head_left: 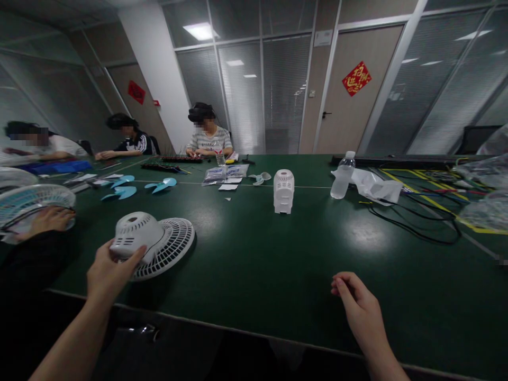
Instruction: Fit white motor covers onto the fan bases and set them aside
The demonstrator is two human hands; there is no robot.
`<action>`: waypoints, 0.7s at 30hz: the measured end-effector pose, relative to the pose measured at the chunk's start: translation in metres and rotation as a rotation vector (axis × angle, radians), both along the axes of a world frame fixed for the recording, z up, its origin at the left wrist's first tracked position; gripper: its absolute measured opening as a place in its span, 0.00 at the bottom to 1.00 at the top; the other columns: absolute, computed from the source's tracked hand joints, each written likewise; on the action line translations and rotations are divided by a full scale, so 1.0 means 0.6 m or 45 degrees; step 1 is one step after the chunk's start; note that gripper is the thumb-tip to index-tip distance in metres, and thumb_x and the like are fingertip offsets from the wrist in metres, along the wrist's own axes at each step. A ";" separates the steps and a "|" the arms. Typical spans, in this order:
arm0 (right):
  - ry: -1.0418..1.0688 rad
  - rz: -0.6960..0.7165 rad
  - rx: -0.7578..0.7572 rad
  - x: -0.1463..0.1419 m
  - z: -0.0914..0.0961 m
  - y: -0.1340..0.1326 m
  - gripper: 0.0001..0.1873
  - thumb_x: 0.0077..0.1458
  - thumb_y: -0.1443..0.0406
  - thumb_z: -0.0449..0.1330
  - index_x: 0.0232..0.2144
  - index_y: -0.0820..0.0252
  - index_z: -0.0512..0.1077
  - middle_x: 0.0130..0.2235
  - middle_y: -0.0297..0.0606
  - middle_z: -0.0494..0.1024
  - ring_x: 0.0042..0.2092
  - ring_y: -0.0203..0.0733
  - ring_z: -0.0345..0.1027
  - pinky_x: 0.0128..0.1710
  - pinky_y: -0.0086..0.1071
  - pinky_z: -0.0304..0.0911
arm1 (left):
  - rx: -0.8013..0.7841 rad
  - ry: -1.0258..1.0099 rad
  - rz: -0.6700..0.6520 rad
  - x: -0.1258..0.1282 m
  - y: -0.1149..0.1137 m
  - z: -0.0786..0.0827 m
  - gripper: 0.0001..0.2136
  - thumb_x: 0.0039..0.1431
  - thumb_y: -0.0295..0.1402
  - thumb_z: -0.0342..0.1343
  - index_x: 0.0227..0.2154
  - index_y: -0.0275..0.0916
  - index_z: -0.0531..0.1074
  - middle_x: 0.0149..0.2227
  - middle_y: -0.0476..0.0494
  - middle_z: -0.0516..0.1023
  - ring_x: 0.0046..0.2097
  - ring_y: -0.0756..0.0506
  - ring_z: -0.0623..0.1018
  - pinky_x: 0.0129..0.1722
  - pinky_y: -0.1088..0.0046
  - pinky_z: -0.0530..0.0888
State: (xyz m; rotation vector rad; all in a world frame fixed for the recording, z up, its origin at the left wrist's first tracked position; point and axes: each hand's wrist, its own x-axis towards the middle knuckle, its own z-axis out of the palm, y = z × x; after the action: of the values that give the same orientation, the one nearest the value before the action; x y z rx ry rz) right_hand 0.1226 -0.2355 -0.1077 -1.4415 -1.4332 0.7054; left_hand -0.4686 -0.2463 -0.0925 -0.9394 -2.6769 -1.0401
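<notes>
My left hand (113, 267) grips the white motor housing (137, 230) of a fan head, with the thumb on its near side. A round white fan grille (174, 246) sits beneath and to the right of the housing, tilted against the green table. My right hand (355, 296) is over the table at the right, thumb and fingers curled together. Whatever those fingers hold, if anything, is hidden. Ahead, between my hands, a white slotted plastic housing (283, 190) stands upright on the table.
A co-worker's hand (51, 219) rests on another fan grille (35, 196) at the left. Blue fan blades (161, 184), plastic packets (225, 173) and a translucent bottle (343, 177) lie or stand farther back. Black cables (420, 235) run along the right. Several people sit across the table.
</notes>
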 end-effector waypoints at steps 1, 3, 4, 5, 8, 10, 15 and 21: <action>0.009 0.004 0.000 0.000 0.000 0.000 0.14 0.59 0.53 0.56 0.34 0.57 0.73 0.31 0.38 0.78 0.32 0.45 0.76 0.33 0.34 0.71 | -0.006 -0.010 0.018 0.000 0.000 0.003 0.41 0.46 0.57 0.61 0.61 0.42 0.63 0.53 0.37 0.78 0.48 0.35 0.80 0.50 0.56 0.76; 0.023 0.008 0.006 0.000 -0.001 0.001 0.15 0.59 0.53 0.56 0.34 0.57 0.73 0.30 0.38 0.78 0.32 0.45 0.76 0.33 0.34 0.71 | -0.001 -0.014 0.074 -0.001 0.003 0.008 0.40 0.46 0.57 0.61 0.61 0.44 0.63 0.55 0.38 0.76 0.51 0.34 0.79 0.53 0.54 0.74; 0.024 0.011 0.009 0.000 -0.002 0.001 0.15 0.59 0.53 0.56 0.34 0.57 0.73 0.30 0.38 0.78 0.32 0.45 0.76 0.33 0.34 0.71 | 0.004 0.005 0.088 0.000 0.005 0.012 0.40 0.46 0.57 0.62 0.61 0.45 0.63 0.56 0.39 0.75 0.52 0.34 0.78 0.53 0.54 0.74; 0.023 0.015 0.010 0.001 -0.003 0.001 0.15 0.59 0.53 0.57 0.34 0.57 0.73 0.31 0.38 0.78 0.32 0.45 0.76 0.33 0.34 0.71 | 0.004 0.024 0.087 0.000 0.007 0.016 0.40 0.46 0.57 0.62 0.60 0.45 0.64 0.56 0.39 0.75 0.53 0.34 0.78 0.54 0.54 0.74; 0.024 0.026 0.009 0.003 -0.005 0.000 0.15 0.59 0.52 0.57 0.34 0.57 0.73 0.31 0.38 0.78 0.33 0.45 0.77 0.33 0.34 0.72 | 0.034 0.061 0.079 0.006 0.020 0.039 0.41 0.46 0.56 0.63 0.60 0.41 0.63 0.56 0.37 0.74 0.54 0.33 0.77 0.54 0.54 0.73; 0.024 0.026 0.002 0.004 -0.005 -0.001 0.15 0.59 0.52 0.57 0.34 0.57 0.73 0.31 0.38 0.79 0.33 0.45 0.77 0.34 0.34 0.72 | 0.112 0.086 0.097 0.014 0.035 0.062 0.41 0.47 0.55 0.63 0.61 0.39 0.62 0.57 0.36 0.74 0.54 0.34 0.76 0.55 0.54 0.73; -0.002 0.025 -0.005 0.005 -0.006 0.001 0.15 0.59 0.52 0.57 0.35 0.56 0.74 0.32 0.38 0.79 0.33 0.45 0.77 0.33 0.33 0.72 | 0.296 0.183 -0.026 0.050 0.114 0.133 0.43 0.50 0.53 0.63 0.62 0.33 0.56 0.58 0.33 0.70 0.55 0.36 0.74 0.56 0.57 0.71; -0.034 0.018 -0.007 0.007 -0.007 0.003 0.14 0.60 0.53 0.56 0.35 0.56 0.73 0.31 0.38 0.79 0.33 0.45 0.77 0.33 0.33 0.71 | 0.128 -0.003 -0.422 0.108 0.281 0.155 0.40 0.57 0.54 0.57 0.58 0.22 0.53 0.56 0.22 0.68 0.58 0.34 0.70 0.56 0.56 0.67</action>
State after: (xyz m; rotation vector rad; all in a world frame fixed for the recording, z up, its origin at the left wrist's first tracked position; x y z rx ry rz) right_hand 0.1270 -0.2337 -0.1121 -1.4515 -1.4643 0.7018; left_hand -0.4036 -0.0779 0.0007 -1.3928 -2.4950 -1.2218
